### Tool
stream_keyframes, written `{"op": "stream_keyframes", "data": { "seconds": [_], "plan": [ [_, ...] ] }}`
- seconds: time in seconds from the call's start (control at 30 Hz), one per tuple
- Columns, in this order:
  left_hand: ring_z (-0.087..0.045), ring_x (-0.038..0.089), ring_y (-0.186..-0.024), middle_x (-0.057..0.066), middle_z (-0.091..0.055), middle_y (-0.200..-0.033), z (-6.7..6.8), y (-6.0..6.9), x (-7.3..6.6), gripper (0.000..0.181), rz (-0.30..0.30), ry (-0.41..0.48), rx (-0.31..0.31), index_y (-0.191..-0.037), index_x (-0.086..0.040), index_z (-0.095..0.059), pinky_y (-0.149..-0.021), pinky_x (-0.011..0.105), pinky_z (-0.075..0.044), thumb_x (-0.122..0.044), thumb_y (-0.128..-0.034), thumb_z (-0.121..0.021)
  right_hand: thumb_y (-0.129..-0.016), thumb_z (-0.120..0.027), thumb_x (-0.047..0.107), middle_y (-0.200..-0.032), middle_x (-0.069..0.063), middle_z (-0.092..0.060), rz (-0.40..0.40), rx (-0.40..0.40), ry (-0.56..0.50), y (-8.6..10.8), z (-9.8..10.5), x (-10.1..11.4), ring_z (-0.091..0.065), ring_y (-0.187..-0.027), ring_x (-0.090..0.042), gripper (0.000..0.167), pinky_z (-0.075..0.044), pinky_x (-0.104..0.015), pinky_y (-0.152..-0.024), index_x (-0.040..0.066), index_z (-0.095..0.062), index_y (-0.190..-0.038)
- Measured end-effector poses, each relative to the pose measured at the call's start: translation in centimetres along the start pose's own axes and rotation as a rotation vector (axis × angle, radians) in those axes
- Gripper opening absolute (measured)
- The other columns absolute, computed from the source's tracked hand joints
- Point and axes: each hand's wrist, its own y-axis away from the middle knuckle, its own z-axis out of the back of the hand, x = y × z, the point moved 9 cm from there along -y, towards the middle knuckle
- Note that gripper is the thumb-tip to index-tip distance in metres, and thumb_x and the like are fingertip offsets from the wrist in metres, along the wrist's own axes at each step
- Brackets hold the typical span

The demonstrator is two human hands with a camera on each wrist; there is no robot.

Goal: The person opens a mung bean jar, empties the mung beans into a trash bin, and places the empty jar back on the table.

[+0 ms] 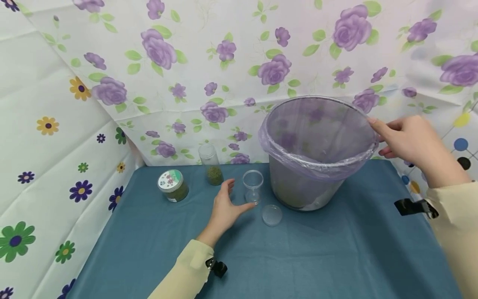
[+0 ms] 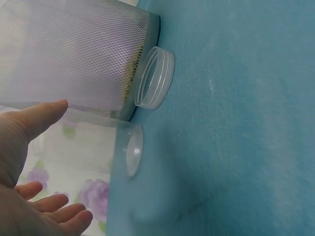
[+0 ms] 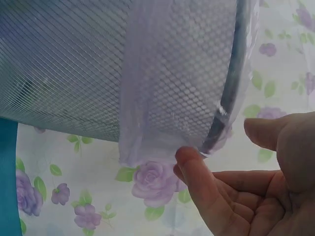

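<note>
My left hand (image 1: 223, 211) is beside a clear plastic jar (image 1: 253, 187), its thumb and fingers spread apart and nothing held. In the left wrist view the clear jar (image 2: 93, 142) stands between the thumb and fingers, with a visible gap around it. A clear round lid (image 1: 272, 215) lies to the jar's right, in front of the bin. At the right rim of a mesh waste bin (image 1: 298, 187), lined with a thin purple bag (image 1: 317, 166), is my right hand (image 1: 408, 139). The right wrist view shows its thumb (image 3: 263, 132) apart from the rim and a fingertip close to the liner.
Left of the clear jar, a tall clear bottle (image 1: 210, 164) holds green flakes at its bottom. Farther left sits a short jar (image 1: 173, 185) with a patterned lid and dark green contents. Blue cloth (image 1: 291, 261) covers the table; flowered sheets (image 1: 224, 83) hang behind it.
</note>
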Motion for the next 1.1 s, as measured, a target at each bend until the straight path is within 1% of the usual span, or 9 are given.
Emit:
{"op": "stream_keyframes", "data": {
  "seconds": [0.13,0.33,0.4,0.47,0.57,0.7,0.8,0.97,1.1],
  "plan": [
    [-0.041,0.021,-0.134,-0.003,-0.041,-0.144,1.3,1.6,0.4,0.092,0.007,-0.015,-0.030,-0.140,-0.027,-0.033,-0.104,0.044,-0.042,-0.060,-0.0651,-0.075,-0.089,-0.031,0.068,-0.082,-0.019,-0.071,-0.001,-0.179,0.002,2.5,0.2,0.0,-0.063,-0.057,-0.013,0.085,-0.049,-0.043,-0.053,-0.003,-0.053,-0.128],
    [-0.043,0.023,-0.132,-0.001,-0.047,-0.138,2.5,3.3,1.1,0.076,0.016,-0.030,-0.055,-0.134,-0.024,-0.042,-0.102,0.047,-0.042,-0.053,-0.0720,-0.074,-0.093,-0.048,0.047,-0.086,-0.020,-0.071,0.048,-0.642,-0.186,8.0,-0.6,-0.5,-0.045,-0.055,0.022,0.049,-0.038,-0.009,-0.047,0.008,-0.066,-0.116],
    [-0.044,0.024,-0.131,-0.001,-0.049,-0.136,2.7,3.7,1.3,0.070,0.012,-0.037,-0.061,-0.132,-0.025,-0.044,-0.102,0.047,-0.042,-0.050,-0.0740,-0.074,-0.092,-0.054,0.039,-0.081,-0.005,-0.072,0.096,-0.743,-0.279,9.6,-1.8,-0.6,-0.047,-0.059,0.023,0.036,-0.036,-0.003,-0.049,0.010,-0.070,-0.108],
    [-0.045,0.024,-0.130,-0.001,-0.051,-0.134,2.8,4.0,1.4,0.066,0.006,-0.044,-0.067,-0.131,-0.024,-0.045,-0.102,0.047,-0.042,-0.046,-0.0754,-0.074,-0.092,-0.058,0.031,-0.078,0.006,-0.071,0.152,-0.788,-0.354,10.6,-3.3,-0.5,-0.052,-0.061,0.020,0.027,-0.039,-0.001,-0.053,0.011,-0.072,-0.102],
    [-0.047,0.024,-0.128,-0.001,-0.052,-0.132,3.0,4.4,1.5,0.063,0.001,-0.062,-0.083,-0.130,-0.024,-0.047,-0.101,0.047,-0.043,-0.043,-0.0760,-0.075,-0.089,-0.062,0.022,-0.078,0.022,-0.066,0.228,-0.802,-0.417,11.7,-5.4,-0.4,-0.057,-0.066,0.017,0.016,-0.041,0.000,-0.060,0.011,-0.073,-0.095],
    [-0.049,0.024,-0.126,0.000,-0.053,-0.132,3.1,4.8,1.4,0.062,-0.015,-0.090,-0.095,-0.129,-0.024,-0.048,-0.098,0.047,-0.045,-0.043,-0.0763,-0.074,-0.086,-0.066,0.017,-0.081,0.005,-0.070,0.295,-0.784,-0.375,12.5,-8.3,0.0,-0.053,-0.076,0.021,0.013,-0.037,0.001,-0.071,0.007,-0.073,-0.090],
    [-0.049,0.025,-0.125,0.002,-0.052,-0.133,3.1,4.9,1.4,0.062,-0.023,-0.112,-0.102,-0.130,-0.024,-0.048,-0.097,0.047,-0.045,-0.044,-0.0764,-0.074,-0.084,-0.068,0.018,-0.085,-0.007,-0.070,0.336,-0.702,-0.316,12.4,-10.9,0.6,-0.053,-0.084,0.015,0.012,-0.035,-0.001,-0.077,0.009,-0.072,-0.090],
    [-0.050,0.027,-0.124,0.003,-0.052,-0.132,3.2,5.0,1.6,0.062,-0.017,-0.133,-0.115,-0.129,-0.024,-0.049,-0.096,0.048,-0.046,-0.043,-0.0760,-0.074,-0.083,-0.070,0.019,-0.093,0.002,-0.068,0.419,-0.536,-0.251,11.9,-14.9,1.8,-0.058,-0.087,-0.004,0.008,-0.036,-0.003,-0.080,0.018,-0.071,-0.091],
    [-0.051,0.029,-0.123,0.004,-0.053,-0.131,3.0,5.0,2.0,0.061,-0.013,-0.133,-0.113,-0.129,-0.023,-0.050,-0.096,0.048,-0.046,-0.041,-0.0764,-0.075,-0.081,-0.073,0.019,-0.096,0.008,-0.065,0.458,-0.423,-0.201,12.0,-17.8,2.4,-0.060,-0.090,-0.008,0.013,-0.044,-0.011,-0.079,0.018,-0.069,-0.093]
  ]
}}
